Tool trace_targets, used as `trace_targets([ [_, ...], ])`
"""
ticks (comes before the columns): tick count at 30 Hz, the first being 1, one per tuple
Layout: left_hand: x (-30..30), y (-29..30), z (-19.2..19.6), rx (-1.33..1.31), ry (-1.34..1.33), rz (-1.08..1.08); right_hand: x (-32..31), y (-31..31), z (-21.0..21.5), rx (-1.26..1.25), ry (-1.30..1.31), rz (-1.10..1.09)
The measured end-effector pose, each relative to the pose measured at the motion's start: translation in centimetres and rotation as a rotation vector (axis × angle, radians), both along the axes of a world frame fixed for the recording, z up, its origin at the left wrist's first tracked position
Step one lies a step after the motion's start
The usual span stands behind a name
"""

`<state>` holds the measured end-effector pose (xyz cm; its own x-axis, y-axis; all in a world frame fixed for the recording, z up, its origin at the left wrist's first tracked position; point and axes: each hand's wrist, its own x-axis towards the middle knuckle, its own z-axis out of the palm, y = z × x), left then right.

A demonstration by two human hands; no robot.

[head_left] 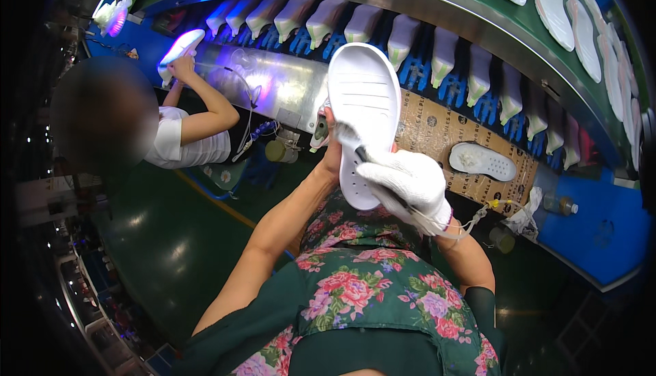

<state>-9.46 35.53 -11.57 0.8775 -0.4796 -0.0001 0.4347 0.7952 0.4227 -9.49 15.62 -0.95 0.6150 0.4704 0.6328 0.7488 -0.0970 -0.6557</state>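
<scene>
A white shoe sole point(363, 96) is held up in front of me, its inner side facing up with the wider end away from me. My left hand point(333, 152) grips the sole along its left edge, its fingers partly hidden underneath. In a white knit glove, my right hand point(406, 185) is closed around a brush point(350, 137). The bristles are over the left side of the sole's middle; whether they touch it I cannot tell. A thin hose trails from beside the gloved wrist. Just past my left hand, part of a shoe upper point(320, 130) shows.
Another white sole point(484, 161) lies on the cardboard-covered bench point(430, 130). Behind it runs a row of shoe uppers point(402, 38) on blue racks. A green conveyor point(471, 4) carries several soles. To the left, a co-worker point(198, 127) holds a brightly lit sole point(181, 48).
</scene>
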Motion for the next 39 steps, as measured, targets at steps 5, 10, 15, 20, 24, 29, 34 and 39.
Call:
trace_targets([
  [5, 1.0, -1.6, 3.7, 0.194, 0.287, 0.364, 1.0, -0.6, -1.4, 0.097, 0.123, -0.145],
  [10, 1.9, 0.0, 2.3, -0.057, 0.081, -0.005, -0.8, 0.8, -2.1, 0.029, -0.032, 0.001],
  [15, 3.1, -0.4, 3.1, -0.093, 0.065, 0.144, 0.4, 0.4, -2.1, 0.118, 0.129, 0.034],
  [20, 4.1, -0.2, 3.4, -0.118, 0.072, 0.175, -1.5, 0.8, -2.9, 0.042, -0.030, 0.071],
  [24, 4.6, 0.3, 2.6, -0.056, 0.036, 0.175, -1.0, 0.2, -1.9, 0.140, 0.307, 0.124],
  [29, 5.9, 0.6, 2.5, -0.036, -0.001, 0.064, -1.1, 0.5, -2.9, -0.120, -0.028, 0.007],
  [34, 6.6, 1.0, 3.1, 0.084, -0.007, -0.065, -1.2, 0.2, -2.6, 0.111, 0.302, 0.222],
  [39, 7.9, 1.4, 2.0, 0.113, 0.014, -0.289, -0.9, 0.2, -2.9, -0.186, -0.063, 0.086],
])
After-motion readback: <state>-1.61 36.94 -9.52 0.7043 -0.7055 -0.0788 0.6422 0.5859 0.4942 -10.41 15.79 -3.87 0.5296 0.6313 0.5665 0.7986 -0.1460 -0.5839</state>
